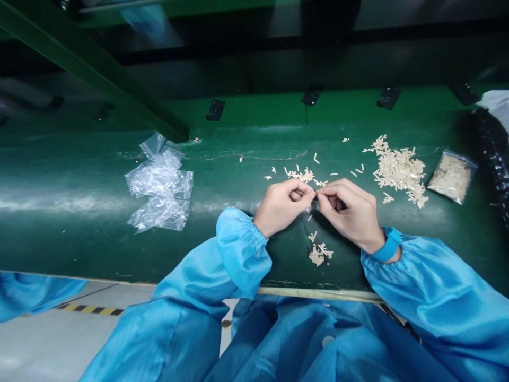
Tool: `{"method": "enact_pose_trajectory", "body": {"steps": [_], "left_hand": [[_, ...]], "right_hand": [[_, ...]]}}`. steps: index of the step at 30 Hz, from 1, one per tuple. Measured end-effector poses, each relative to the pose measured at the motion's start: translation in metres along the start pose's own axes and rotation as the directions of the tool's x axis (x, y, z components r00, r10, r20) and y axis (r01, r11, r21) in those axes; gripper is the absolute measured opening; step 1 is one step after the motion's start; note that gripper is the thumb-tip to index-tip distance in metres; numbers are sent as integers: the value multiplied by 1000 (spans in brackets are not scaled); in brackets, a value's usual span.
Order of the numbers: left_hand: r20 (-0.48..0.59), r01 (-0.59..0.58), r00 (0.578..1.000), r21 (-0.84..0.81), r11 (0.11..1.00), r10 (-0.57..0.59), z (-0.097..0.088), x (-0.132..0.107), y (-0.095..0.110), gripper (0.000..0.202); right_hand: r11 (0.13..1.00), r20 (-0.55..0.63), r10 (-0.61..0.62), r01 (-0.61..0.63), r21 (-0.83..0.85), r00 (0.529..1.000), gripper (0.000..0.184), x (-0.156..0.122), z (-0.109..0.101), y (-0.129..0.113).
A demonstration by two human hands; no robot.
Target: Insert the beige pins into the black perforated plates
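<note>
My left hand (284, 205) and my right hand (350, 212) meet fingertip to fingertip above the green tabletop. Both are closed in a pinch on a tiny piece (316, 194), mostly hidden by the fingers and too small to name. Just beyond the fingertips lies a loose scatter of small cream-coloured strips (304, 175). Nearer my body, below the hands, sits a little heap of similar pieces (319, 254) mixed with dark bits. A larger pile of the cream strips (401, 168) spreads to the right of my right hand.
A zip bag full of the cream pieces (452, 176) lies right of the large pile. Several clear plastic bags (161, 185) are heaped at left. A green post (119, 85) stands behind them. Black parts (312, 96) line the back ledge. A blue sleeve (35, 294) shows at lower left.
</note>
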State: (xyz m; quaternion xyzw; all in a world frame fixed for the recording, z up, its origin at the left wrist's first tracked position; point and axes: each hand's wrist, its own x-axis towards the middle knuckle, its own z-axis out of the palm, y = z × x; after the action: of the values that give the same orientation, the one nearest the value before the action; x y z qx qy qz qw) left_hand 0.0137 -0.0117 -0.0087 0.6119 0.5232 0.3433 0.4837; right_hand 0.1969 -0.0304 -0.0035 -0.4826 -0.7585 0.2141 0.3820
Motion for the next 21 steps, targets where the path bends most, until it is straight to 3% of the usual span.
{"method": "enact_pose_trajectory", "body": {"steps": [3, 6, 9, 11, 13, 15, 17, 19, 21], "left_hand": [[4, -63, 998, 52, 997, 63, -2, 0, 0, 11], [-4, -246, 968, 194, 950, 252, -10, 2, -2, 11], [12, -482, 849, 426, 765, 528, -22, 6, -6, 16], [50, -576, 752, 535, 618, 657, -29, 7, -9, 24], [81, -623, 676, 593, 510, 732, -34, 7, -11, 28], [96, -648, 623, 619, 443, 776, -36, 7, -12, 30], [93, -673, 580, 614, 412, 809, -37, 7, -11, 32], [86, -683, 577, 595, 422, 812, -36, 8, -11, 34], [97, -661, 611, 608, 439, 786, -35, 10, -11, 37]], "right_hand": [[995, -40, 97, -97, 13, 994, 9, 2, -1, 4], [974, -154, 228, -226, 36, 961, 12, 7, -5, 13], [960, -150, 279, -278, 26, 948, 22, 11, -9, 19], [954, -68, 292, -286, 90, 954, 14, 12, -11, 19], [901, 84, 333, -343, 263, 939, 11, 13, -13, 14], [751, 337, 358, -483, 450, 871, 17, 13, -15, 7], [539, 564, 312, -632, 557, 764, 22, 14, -16, 1], [347, 675, 265, -721, 600, 689, 27, 14, -17, -4], [212, 719, 248, -761, 613, 649, 27, 14, -17, -7]]}}
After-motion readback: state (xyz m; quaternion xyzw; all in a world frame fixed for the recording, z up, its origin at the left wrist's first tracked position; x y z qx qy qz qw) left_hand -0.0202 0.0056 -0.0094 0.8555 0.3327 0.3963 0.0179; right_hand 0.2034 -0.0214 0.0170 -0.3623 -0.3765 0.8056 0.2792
